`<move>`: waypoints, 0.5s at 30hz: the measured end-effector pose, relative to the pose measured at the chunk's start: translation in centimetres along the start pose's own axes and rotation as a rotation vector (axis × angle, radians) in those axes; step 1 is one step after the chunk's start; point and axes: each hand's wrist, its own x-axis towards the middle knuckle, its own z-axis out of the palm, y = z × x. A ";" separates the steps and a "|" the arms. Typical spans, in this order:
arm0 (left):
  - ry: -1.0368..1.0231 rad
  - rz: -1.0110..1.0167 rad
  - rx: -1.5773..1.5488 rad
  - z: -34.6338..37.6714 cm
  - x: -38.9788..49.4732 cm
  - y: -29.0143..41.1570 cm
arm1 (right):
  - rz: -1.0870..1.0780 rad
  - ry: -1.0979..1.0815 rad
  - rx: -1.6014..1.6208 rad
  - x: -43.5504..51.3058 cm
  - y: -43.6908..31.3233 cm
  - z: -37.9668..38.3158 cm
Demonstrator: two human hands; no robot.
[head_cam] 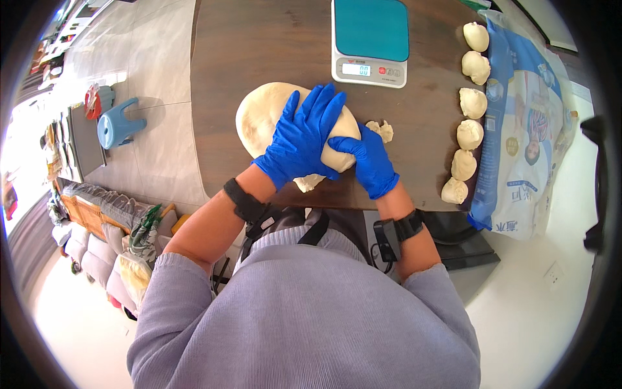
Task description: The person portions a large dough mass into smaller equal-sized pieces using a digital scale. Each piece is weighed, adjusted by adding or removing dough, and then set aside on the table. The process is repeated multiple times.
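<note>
A large smooth mass of pale dough lies on the dark wooden table in front of me. Over its top rests my left hand in a blue glove, fingers pointing away and thumb on the near side. My right hand, gloved too, grips the dough's right end with the thumb on top; its other fingers are partly hidden. Torn dough scraps sit just beyond the right hand. Another rough bit of dough shows below my left hand; whether it joins the mass I cannot tell.
A kitchen scale with a teal top and lit display stands at the far side. Several dough balls line the right edge beside a blue-and-white printed bag. On the floor to the left is a blue plastic stool.
</note>
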 end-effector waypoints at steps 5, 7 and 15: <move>0.012 -0.020 0.115 1.3 0.7 0.4 | -0.070 0.075 -0.219 -1.4 -1.1 -0.8; 0.038 -0.003 0.136 1.6 1.3 0.7 | -0.088 0.132 -0.223 -1.8 -1.6 -0.6; 0.070 -0.070 0.010 1.2 3.5 1.5 | -0.088 0.130 -0.311 -1.0 -4.5 -1.9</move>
